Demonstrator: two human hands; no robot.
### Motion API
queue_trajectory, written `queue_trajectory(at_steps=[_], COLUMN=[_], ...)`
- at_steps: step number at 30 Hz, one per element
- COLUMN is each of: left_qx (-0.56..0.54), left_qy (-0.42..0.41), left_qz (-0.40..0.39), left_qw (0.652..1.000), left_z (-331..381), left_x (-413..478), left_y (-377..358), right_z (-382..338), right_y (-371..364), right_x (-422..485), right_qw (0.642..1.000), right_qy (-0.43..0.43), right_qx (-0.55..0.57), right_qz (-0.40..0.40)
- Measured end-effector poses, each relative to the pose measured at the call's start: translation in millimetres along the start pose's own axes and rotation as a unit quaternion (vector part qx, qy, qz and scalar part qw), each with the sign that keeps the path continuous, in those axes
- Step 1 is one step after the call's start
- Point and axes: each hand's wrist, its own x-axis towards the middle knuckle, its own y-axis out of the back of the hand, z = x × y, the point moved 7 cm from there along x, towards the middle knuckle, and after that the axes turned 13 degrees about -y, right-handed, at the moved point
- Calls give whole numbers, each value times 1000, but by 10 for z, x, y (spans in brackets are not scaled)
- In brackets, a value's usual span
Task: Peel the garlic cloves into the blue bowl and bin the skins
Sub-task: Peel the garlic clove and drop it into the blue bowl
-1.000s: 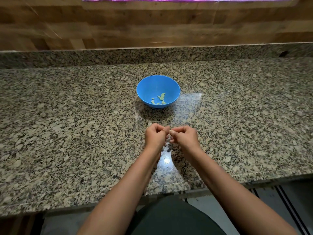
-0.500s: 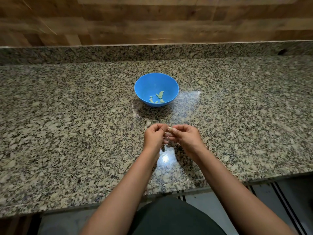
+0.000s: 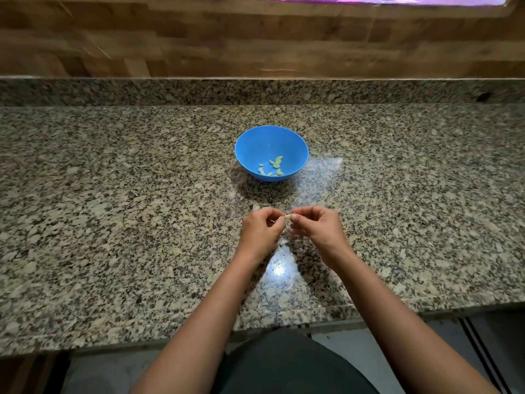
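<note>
Head view. The left hand [image 3: 262,228] and right hand [image 3: 315,226] meet above the granite tabletop [image 3: 113,194], the curled fingers of both pinching one garlic clove [image 3: 288,216] between them. Beyond the hands stands the blue bowl [image 3: 255,146], upright, with several peeled cloves [image 3: 275,166] at its bottom.

The bowl [image 3: 265,142] stands alone on the table [image 3: 113,211] straight beyond the left hand [image 3: 262,233] and right hand [image 3: 318,228], which are held close together, and a strip of bare surface separates it from them. Bare table extends wide to the left and right of both the bowl and the hands. At the rear, a raised stone ledge [image 3: 170,91] and the wooden wall [image 3: 199,38] above it close the far side.
</note>
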Motion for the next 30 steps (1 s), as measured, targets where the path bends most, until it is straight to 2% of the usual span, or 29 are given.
queue_trajectory(at_steps=[9, 14, 17, 21, 27, 30], left_qx=[-88, -112, -121, -93, -4, 46], left_qy=[52, 66, 72, 78, 81, 57], left_qz=[6, 6, 8, 27, 60, 33], left_qw=[995, 991, 990, 992, 995, 997], left_z=[-9, 19, 15, -52, -136, -46], left_x=[-9, -13, -30, -19, 9, -19], left_y=[-32, -45, -52, 15, 207, 137], right_z=[-31, 62, 64, 72, 117, 108], right_y=[31, -5, -10, -5, 93, 133], right_x=[-4, 19, 19, 12, -1, -1], right_qw=[1000, 987, 987, 994, 991, 991], right_qy=[3, -66, -66, -53, -64, -57], right_qx=[-18, 138, 133, 78, 105, 117], right_qz=[-7, -55, -63, -57, -47, -15])
